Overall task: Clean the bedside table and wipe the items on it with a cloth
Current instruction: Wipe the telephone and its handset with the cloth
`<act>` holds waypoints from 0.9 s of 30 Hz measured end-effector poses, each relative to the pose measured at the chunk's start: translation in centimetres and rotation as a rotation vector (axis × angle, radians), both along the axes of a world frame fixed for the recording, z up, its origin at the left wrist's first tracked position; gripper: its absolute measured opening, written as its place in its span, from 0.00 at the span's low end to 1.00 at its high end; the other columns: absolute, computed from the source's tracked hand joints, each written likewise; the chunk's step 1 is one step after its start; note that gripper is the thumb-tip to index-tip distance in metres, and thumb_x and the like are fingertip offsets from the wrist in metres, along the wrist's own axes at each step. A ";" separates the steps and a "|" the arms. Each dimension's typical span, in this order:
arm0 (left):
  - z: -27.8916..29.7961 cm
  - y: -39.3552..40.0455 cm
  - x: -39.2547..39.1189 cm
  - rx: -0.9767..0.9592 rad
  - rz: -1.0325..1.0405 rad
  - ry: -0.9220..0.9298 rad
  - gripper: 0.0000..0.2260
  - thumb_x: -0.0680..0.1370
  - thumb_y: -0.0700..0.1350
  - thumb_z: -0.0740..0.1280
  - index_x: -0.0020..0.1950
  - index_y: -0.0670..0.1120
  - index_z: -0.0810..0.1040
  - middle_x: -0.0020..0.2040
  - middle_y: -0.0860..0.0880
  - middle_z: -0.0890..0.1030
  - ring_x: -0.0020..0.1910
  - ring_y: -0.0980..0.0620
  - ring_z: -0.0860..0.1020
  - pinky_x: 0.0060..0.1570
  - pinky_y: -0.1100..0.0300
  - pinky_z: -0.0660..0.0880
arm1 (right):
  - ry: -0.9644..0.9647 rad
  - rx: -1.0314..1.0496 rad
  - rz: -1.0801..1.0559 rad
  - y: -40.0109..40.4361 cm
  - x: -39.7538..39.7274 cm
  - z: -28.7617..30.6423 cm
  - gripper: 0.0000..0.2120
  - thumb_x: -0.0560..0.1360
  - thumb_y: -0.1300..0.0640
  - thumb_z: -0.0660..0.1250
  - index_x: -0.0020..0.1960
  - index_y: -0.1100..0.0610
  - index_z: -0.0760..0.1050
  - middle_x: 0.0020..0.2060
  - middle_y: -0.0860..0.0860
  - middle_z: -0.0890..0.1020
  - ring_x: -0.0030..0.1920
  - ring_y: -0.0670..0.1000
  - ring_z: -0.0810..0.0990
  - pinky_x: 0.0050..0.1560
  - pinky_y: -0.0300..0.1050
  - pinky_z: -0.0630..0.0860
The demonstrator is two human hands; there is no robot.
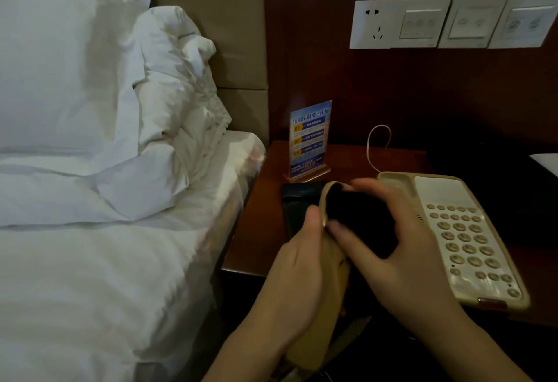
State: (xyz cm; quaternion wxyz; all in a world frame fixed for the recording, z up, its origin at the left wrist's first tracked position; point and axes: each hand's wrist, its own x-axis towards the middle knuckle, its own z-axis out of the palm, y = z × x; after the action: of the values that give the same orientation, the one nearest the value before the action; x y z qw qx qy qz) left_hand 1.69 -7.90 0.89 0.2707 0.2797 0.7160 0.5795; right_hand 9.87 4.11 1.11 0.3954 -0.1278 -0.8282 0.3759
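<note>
While left hand [297, 264] grips handset [324, 260], right hand [401, 256] presses dark cloth [359, 218] against it.

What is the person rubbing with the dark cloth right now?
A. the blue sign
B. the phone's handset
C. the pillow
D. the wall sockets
B: the left hand grips the beige handset, lifted off the phone base, while the right hand presses the dark cloth against its upper end.

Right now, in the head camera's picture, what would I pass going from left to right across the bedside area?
White bedding → the dark flat thing lying on the bedside table → left hand holding the beige handset → right hand pressing a dark cloth on it → beige phone base.
</note>
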 end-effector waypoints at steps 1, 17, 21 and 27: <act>-0.5 0.1 -0.1 -0.012 -0.015 0.003 0.28 0.83 0.58 0.47 0.74 0.43 0.72 0.68 0.42 0.77 0.55 0.54 0.79 0.42 0.79 0.69 | 0.017 -0.018 -0.057 0.4 -0.1 0.1 0.21 0.72 0.45 0.72 0.63 0.40 0.72 0.56 0.34 0.78 0.59 0.37 0.77 0.55 0.38 0.75; -0.7 0.2 -1.3 0.010 -0.005 -0.101 0.38 0.70 0.81 0.47 0.56 0.56 0.82 0.48 0.42 0.84 0.47 0.42 0.83 0.58 0.35 0.77 | -0.028 -0.075 -0.072 -0.1 -0.8 -0.7 0.17 0.75 0.45 0.70 0.63 0.38 0.73 0.56 0.31 0.77 0.59 0.33 0.74 0.55 0.34 0.73; -0.1 0.0 -1.0 0.081 0.095 -0.123 0.24 0.70 0.76 0.52 0.50 0.69 0.83 0.54 0.57 0.85 0.57 0.60 0.81 0.67 0.49 0.74 | -0.058 0.096 0.120 -2.3 0.0 -1.2 0.20 0.73 0.52 0.72 0.64 0.44 0.74 0.61 0.35 0.76 0.64 0.37 0.74 0.61 0.29 0.69; -0.1 0.1 -0.7 0.027 -0.093 -0.157 0.38 0.69 0.77 0.47 0.58 0.53 0.82 0.46 0.41 0.84 0.41 0.42 0.83 0.46 0.47 0.82 | 0.010 -0.140 -0.098 0.0 -1.4 -0.5 0.16 0.74 0.47 0.71 0.61 0.40 0.74 0.53 0.32 0.77 0.56 0.33 0.75 0.49 0.31 0.72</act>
State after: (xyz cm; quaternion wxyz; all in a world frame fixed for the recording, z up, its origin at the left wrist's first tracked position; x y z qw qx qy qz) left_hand 1.02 -7.81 0.80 0.3490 0.2697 0.6710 0.5960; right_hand 8.51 4.12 0.63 0.4077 -0.1935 -0.7906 0.4138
